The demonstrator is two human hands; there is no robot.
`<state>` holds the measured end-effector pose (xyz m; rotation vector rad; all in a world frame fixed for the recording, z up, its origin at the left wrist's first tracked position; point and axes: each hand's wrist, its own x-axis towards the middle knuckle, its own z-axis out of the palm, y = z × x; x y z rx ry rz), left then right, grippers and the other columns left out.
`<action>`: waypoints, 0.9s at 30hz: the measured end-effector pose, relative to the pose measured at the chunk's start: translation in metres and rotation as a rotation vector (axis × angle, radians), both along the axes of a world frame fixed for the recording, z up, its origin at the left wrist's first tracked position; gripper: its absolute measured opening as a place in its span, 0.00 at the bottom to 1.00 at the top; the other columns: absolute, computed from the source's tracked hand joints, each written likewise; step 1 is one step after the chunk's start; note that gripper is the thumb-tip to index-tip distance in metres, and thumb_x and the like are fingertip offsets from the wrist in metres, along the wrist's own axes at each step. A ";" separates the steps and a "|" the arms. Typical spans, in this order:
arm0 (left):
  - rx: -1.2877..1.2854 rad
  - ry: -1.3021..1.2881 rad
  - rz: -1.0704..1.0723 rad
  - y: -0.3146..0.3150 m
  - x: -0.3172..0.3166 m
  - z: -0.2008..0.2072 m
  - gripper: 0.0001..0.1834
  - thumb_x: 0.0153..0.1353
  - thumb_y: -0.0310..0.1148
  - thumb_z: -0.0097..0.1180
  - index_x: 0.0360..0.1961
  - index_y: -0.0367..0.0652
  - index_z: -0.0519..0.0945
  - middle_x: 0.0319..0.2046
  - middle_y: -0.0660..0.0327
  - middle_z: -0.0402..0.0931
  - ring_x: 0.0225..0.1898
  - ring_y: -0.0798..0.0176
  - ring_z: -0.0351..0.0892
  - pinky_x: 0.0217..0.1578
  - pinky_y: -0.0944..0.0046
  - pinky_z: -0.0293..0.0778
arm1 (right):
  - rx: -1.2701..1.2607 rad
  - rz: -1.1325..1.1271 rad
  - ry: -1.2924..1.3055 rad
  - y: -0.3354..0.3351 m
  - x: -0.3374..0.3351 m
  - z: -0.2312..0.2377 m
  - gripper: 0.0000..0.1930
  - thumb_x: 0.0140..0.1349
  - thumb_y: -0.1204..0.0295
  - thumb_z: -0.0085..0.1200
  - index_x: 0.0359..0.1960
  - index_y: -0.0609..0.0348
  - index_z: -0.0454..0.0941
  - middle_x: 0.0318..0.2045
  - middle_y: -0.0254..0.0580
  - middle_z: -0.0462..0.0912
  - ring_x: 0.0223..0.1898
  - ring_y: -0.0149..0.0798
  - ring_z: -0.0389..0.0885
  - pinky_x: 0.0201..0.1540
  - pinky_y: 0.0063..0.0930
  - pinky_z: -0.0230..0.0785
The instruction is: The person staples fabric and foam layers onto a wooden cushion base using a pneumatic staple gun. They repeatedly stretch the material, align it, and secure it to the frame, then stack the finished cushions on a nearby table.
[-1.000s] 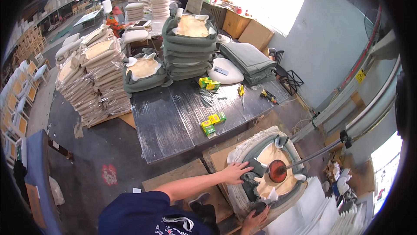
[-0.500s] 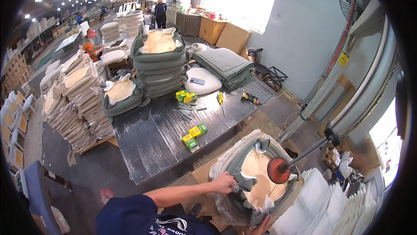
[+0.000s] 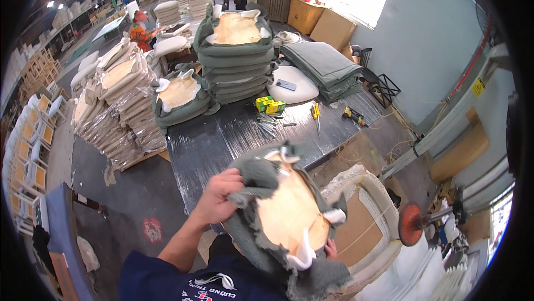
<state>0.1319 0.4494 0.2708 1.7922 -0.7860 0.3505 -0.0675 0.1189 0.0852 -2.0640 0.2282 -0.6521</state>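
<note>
Green-covered seat, six o'clock. Our left hand: grip closed on its cover. Right hand: at edge, grip hidden, we cannot tell. Likely step: carrying; next calls for level support.

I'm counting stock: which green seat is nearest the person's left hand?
The front seat: the left hand grips its fabric. The other green seats sit farther off on the table, untouched by either hand.

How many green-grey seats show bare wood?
3: the nearest seat in the left hand; the low seat left of the tall stack; that stack's top seat. Other wood faces may be hidden.
</note>
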 end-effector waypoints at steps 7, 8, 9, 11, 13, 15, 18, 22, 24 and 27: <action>-0.128 0.429 0.539 0.128 0.059 -0.019 0.18 0.72 0.41 0.60 0.39 0.33 0.85 0.28 0.48 0.80 0.34 0.54 0.78 0.41 0.58 0.74 | -0.063 0.436 0.134 0.064 0.165 0.030 0.43 0.37 0.58 0.88 0.57 0.59 0.80 0.47 0.46 0.85 0.49 0.52 0.85 0.54 0.42 0.76; -0.066 0.481 0.622 0.150 0.087 -0.030 0.20 0.74 0.43 0.58 0.40 0.32 0.85 0.28 0.46 0.79 0.33 0.52 0.79 0.42 0.58 0.74 | -0.072 0.480 0.160 0.089 0.191 0.032 0.42 0.40 0.55 0.86 0.57 0.61 0.80 0.46 0.49 0.86 0.48 0.54 0.85 0.56 0.45 0.74; -0.013 0.475 0.717 0.170 0.116 -0.044 0.24 0.77 0.46 0.52 0.37 0.32 0.83 0.27 0.45 0.77 0.30 0.51 0.77 0.39 0.56 0.73 | -0.164 0.503 0.182 0.108 0.215 0.012 0.41 0.43 0.53 0.84 0.57 0.61 0.80 0.47 0.50 0.86 0.48 0.56 0.84 0.57 0.46 0.73; -0.139 0.510 0.727 0.233 0.166 -0.127 0.27 0.79 0.47 0.47 0.31 0.34 0.81 0.30 0.48 0.83 0.34 0.51 0.81 0.39 0.53 0.72 | -0.314 0.543 0.342 0.161 0.265 -0.043 0.39 0.51 0.50 0.79 0.58 0.62 0.80 0.48 0.52 0.87 0.49 0.58 0.84 0.58 0.49 0.72; 0.335 0.552 0.739 0.268 0.174 -0.241 0.25 0.75 0.54 0.52 0.59 0.45 0.79 0.62 0.47 0.76 0.66 0.48 0.71 0.64 0.44 0.65 | -0.469 0.575 0.374 0.201 0.307 -0.127 0.33 0.66 0.49 0.67 0.61 0.63 0.79 0.52 0.54 0.87 0.53 0.60 0.83 0.59 0.54 0.72; 0.662 0.852 0.682 0.268 0.148 -0.318 0.40 0.71 0.60 0.56 0.78 0.54 0.67 0.80 0.45 0.57 0.83 0.42 0.48 0.78 0.34 0.48 | -0.484 0.596 0.496 0.231 0.327 -0.199 0.31 0.74 0.54 0.59 0.70 0.63 0.72 0.64 0.62 0.79 0.66 0.63 0.75 0.68 0.52 0.67; 1.029 0.933 0.455 0.253 0.083 -0.359 0.63 0.61 0.70 0.62 0.87 0.64 0.39 0.86 0.48 0.21 0.84 0.33 0.13 0.77 0.23 0.21 | -0.616 0.765 0.539 0.291 0.335 -0.222 0.44 0.72 0.49 0.59 0.81 0.59 0.56 0.80 0.59 0.59 0.80 0.62 0.57 0.78 0.58 0.56; 0.853 1.146 0.384 0.258 0.067 -0.422 0.72 0.53 0.72 0.69 0.87 0.65 0.35 0.84 0.44 0.16 0.83 0.31 0.10 0.75 0.20 0.17 | -0.778 0.917 0.645 0.346 0.379 -0.248 0.49 0.71 0.44 0.57 0.84 0.57 0.50 0.84 0.57 0.50 0.82 0.69 0.50 0.77 0.73 0.49; 0.871 1.115 0.381 0.254 0.071 -0.422 0.72 0.52 0.72 0.69 0.87 0.63 0.36 0.84 0.41 0.16 0.81 0.27 0.08 0.73 0.18 0.17 | -0.848 0.955 0.639 0.374 0.415 -0.257 0.49 0.72 0.40 0.53 0.84 0.55 0.49 0.84 0.55 0.48 0.82 0.69 0.47 0.77 0.75 0.46; 0.885 1.102 0.356 0.259 0.082 -0.423 0.72 0.53 0.73 0.69 0.87 0.61 0.37 0.84 0.38 0.17 0.80 0.23 0.08 0.72 0.16 0.16 | -0.855 1.028 0.631 0.421 0.455 -0.270 0.48 0.72 0.36 0.48 0.85 0.50 0.50 0.85 0.52 0.47 0.83 0.69 0.43 0.77 0.77 0.41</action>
